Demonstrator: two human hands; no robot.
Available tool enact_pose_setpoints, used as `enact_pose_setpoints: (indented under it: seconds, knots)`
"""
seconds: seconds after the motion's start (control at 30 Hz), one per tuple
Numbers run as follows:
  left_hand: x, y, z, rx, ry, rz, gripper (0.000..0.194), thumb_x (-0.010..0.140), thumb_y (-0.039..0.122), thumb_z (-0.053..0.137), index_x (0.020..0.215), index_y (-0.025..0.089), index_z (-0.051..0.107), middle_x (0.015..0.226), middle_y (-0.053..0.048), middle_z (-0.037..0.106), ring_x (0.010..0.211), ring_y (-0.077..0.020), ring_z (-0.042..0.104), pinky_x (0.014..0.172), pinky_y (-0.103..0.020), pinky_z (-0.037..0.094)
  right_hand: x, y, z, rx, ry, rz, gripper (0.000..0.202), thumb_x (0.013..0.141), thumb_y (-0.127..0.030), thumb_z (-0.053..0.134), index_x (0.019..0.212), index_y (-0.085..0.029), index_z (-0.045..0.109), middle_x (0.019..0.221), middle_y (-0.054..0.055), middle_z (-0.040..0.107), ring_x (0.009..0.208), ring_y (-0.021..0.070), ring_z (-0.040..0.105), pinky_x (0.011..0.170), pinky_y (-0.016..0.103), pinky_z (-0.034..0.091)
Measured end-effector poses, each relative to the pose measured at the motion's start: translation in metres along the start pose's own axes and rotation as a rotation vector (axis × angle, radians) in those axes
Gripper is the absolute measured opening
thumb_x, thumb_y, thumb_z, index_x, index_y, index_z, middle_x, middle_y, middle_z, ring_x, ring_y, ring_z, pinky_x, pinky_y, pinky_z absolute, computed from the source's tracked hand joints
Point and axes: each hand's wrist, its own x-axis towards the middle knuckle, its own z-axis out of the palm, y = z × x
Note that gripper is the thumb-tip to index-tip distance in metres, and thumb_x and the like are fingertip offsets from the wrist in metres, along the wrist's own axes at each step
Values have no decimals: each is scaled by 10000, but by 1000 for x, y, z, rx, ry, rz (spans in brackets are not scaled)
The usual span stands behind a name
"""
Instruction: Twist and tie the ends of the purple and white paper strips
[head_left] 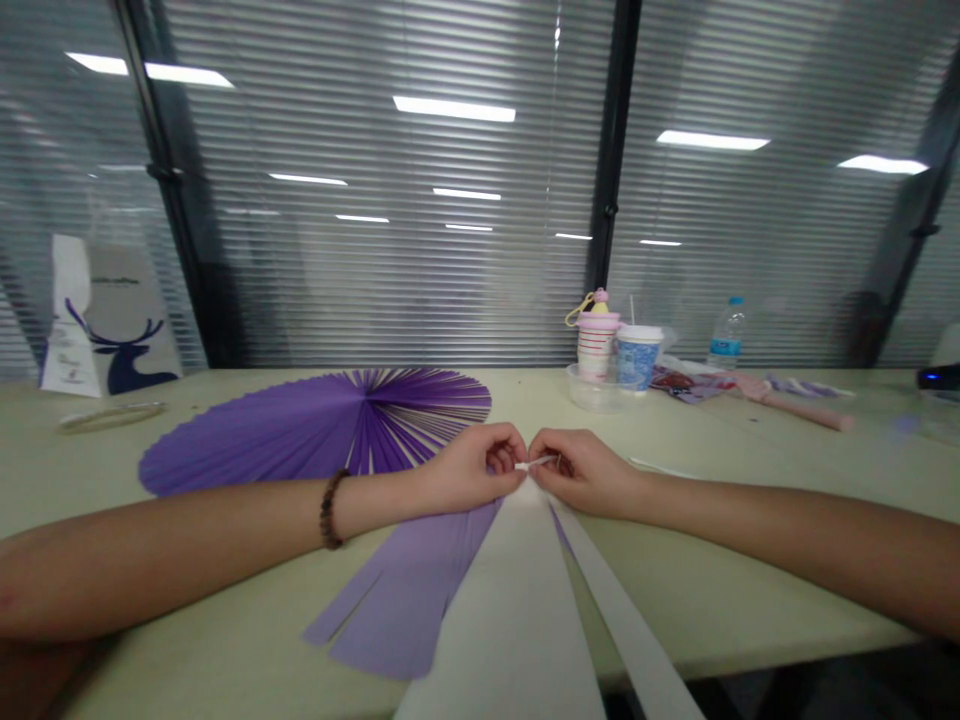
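Note:
My left hand (476,465) is closed in a pinch at the narrow top end of white paper strips (517,610), gripping one end of a thin white string (544,461). Opposite it, almost touching, my right hand (589,472) pinches the same string between thumb and fingers. The white strips spread out toward me over the table's front edge. Pale purple paper strips (405,605) fan out to the lower left from the same gathered point. Behind my left forearm lies a large round purple pleated paper fan (255,435). The exact knot or loop is too small to make out.
A white paper bag (131,320) with a deer print stands at the far left, near a ring-shaped roll (112,416). At the back right are a pink-lidded cup (596,350), a blue paper cup (637,360), a water bottle (726,335) and a pink stick-like object (802,408).

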Motion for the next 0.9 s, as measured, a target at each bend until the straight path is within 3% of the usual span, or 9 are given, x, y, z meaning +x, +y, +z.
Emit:
enact_pose_setpoints:
  seconds: [0.53,0.9]
  knots:
    - [-5,1,-8,60,68,51,75,712,163,496,761,118,531,669,4,528,605,-77,477,588,-191,405,4,-10,-1,39,17,29,47,710,-130,461,736,-157,490,556,-40,463,487,71,406,459,172,284]
    - [-4,0,-6,-61,54,-30,116,692,198,539,762,111,510,655,4,528,593,-77,508,578,-191,435,6,-8,-1,31,45,24,73,718,-139,461,735,-146,531,599,-20,513,534,78,441,505,174,322]
